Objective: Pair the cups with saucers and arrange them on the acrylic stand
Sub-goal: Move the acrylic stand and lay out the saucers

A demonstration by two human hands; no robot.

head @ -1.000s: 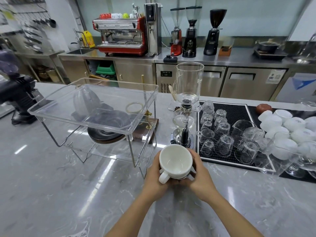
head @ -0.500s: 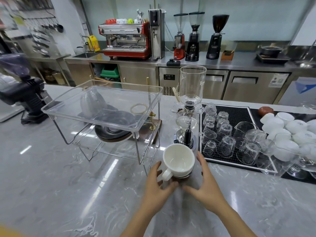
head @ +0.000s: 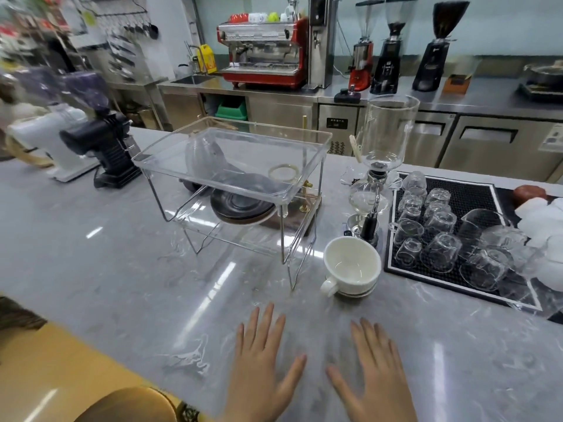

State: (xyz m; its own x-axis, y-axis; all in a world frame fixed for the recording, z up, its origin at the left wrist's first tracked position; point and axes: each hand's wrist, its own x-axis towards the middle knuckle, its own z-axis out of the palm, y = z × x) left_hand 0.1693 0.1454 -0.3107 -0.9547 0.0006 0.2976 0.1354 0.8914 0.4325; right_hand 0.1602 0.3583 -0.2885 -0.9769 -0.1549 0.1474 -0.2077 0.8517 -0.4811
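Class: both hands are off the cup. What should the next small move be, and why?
Probably reach forward and grip the white cup with its saucer. Both the left hand and right hand lie open, and the acrylic stand holds no cups.

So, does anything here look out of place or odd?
Only one thing: the white cup with its saucer stands on the marble counter beside the acrylic stand, not on it. Both hands are open and apart from it.
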